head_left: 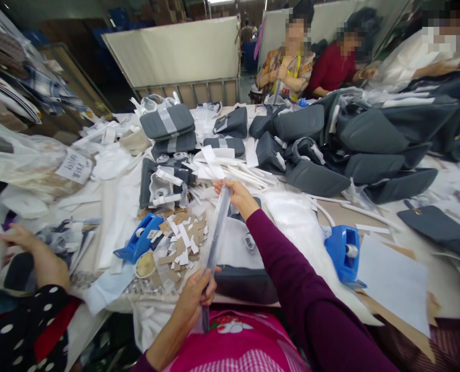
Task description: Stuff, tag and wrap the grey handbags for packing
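A long, narrow grey strap [216, 235], seemingly wrapped in clear plastic, is stretched on a slant between my hands. My left hand [199, 292] is closed round its lower part, close to my pink apron. Up at the far end, my right hand [235, 195] pinches the strap between thumb and fingers. Under my right forearm lies a dark grey bag [247, 284], with white wrapping [233, 243] and a small plastic-wrapped piece [249, 242] above it. My arm hides part of these.
Blue tape dispensers [140, 237] [342, 253] stand on both sides. Cardboard and paper scraps [183, 240] lie left, white strips [241, 173] ahead. Grey bags [369, 132] pile up at right and back. Co-workers sit across the table; another person's hand [20, 237] is at left.
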Demonstrator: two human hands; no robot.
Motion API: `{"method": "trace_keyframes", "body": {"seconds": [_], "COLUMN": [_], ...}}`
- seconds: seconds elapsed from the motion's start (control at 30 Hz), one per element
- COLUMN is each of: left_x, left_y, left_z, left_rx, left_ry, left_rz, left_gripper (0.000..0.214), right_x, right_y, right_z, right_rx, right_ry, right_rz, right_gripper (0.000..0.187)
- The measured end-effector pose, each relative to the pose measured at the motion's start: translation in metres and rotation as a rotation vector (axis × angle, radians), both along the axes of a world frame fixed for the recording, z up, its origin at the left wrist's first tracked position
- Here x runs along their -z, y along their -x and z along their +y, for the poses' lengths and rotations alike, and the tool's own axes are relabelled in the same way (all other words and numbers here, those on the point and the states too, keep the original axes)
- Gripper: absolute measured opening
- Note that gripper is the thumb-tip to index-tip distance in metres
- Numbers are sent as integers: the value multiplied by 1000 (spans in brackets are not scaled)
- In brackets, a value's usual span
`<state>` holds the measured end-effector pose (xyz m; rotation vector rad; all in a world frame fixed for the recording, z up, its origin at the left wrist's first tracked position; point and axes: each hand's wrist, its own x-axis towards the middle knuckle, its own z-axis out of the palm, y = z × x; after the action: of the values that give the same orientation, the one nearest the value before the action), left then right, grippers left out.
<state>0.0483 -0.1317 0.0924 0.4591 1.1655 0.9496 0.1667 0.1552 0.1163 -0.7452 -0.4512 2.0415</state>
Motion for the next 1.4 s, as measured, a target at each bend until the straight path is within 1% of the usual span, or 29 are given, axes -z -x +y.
{"method": "trace_keyframes", "body": {"seconds": [0.07, 0.1, 0.13, 0.17, 0.23, 0.3, 0.33, 0.37, 0.4, 0.43, 0.47, 0.5, 0.57, 0.6, 0.67, 0.7, 0.77, 0.8, 0.83, 0.87, 0.9, 0.97, 1.0, 1.1, 1.17, 1.23, 1.3, 1.37, 1.4], "left_x": [-4, -6, -8, -11, -15, -19, -20, -21, -22, -22, -23, -24, -25, -26, -27, -27, -28, -29, -29, -30, -30, -30, -30, -29, -29, -30, -32, -35, -37], "left_y": [-1, -2, -2, -4, -7, -13, -17, -21, -25, -29, -32, -34, -37, -37, -36, -36, -35, -35, -36, -36, -36, -37, -38, -39, -39, -36, -30, -23, -18], "left_z": [4, 9, 14, 21, 36, 51, 58, 65, 72, 78, 83, 89, 100, 106, 118, 123, 132, 136, 138, 140, 141, 139, 137, 123, 111, 100, 92, 89, 88], "left_rx": [-12, -27, -48, -72, -117, -139, -144, -145, -144, -141, -134, -118, -65, -29, 25, 30, -12, -51, -90, -126, -157, -201, -211, -207, -173, -129, -101, -107, -115], "left_ry": [1, -7, -23, -46, -103, -154, -176, -194, -210, -222, -231, -235, -225, -213, -193, -195, -230, -259, -291, -321, -349, -396, -410, -399, -378, -374, -364, -339, -327], "left_rz": [-25, -41, -58, -72, -97, -108, -115, -124, -132, -129, -112, -81, 4, 36, 53, 46, 30, 22, 13, 3, -5, -6, 7, 75, 98, 94, 84, 65, 51], "left_gripper": [33, 33, 33, 33, 32, 31, 30, 30, 29, 30, 30, 30, 32, 33, 34, 33, 31, 30, 29, 28, 27, 23, 21, 16, 15, 16, 19, 25, 28], "right_x": [1, 3, 7, 13, 25, 37, 42, 46, 49, 53, 55, 57, 60, 60, 57, 53, 41, 33, 25, 18, 13, 7, 8, 15, 18, 19, 16, 13, 13], "right_y": [-7, -10, -13, -16, -22, -29, -32, -34, -35, -37, -38, -39, -46, -51, -64, -72, -85, -89, -92, -92, -91, -82, -77, -62, -55, -49, -43, -36, -32], "right_z": [-3, -12, -26, -45, -96, -151, -177, -199, -216, -227, -233, -234, -225, -218, -203, -198, -195, -197, -200, -204, -208, -211, -210, -192, -176, -164, -159, -160, -162], "right_rx": [-2, -7, -10, -15, -61, -203, -280, -347, -397, -428, -433, -419, -376, -355, -296, -221, 16, 127, 188, 185, 128, -16, -61, -94, -120, -150, -175, -197, -216], "right_ry": [26, 22, 1, -25, -77, -122, -154, -183, -187, -178, -158, -134, -119, -137, -227, -288, -406, -439, -443, -421, -378, -236, -150, 96, 177, 168, 86, -25, -78], "right_rz": [-15, -29, -48, -67, -94, -92, -109, -121, -138, -157, -179, -208, -284, -331, -457, -539, -713, -774, -795, -772, -714, -562, -491, -331, -275, -312, -404, -490, -526], "right_gripper": [14, 16, 19, 21, 29, 44, 48, 48, 44, 42, 42, 43, 44, 41, 32, 26, 16, 14, 15, 18, 21, 32, 38, 51, 47, 30, 15, 7, 7]}}
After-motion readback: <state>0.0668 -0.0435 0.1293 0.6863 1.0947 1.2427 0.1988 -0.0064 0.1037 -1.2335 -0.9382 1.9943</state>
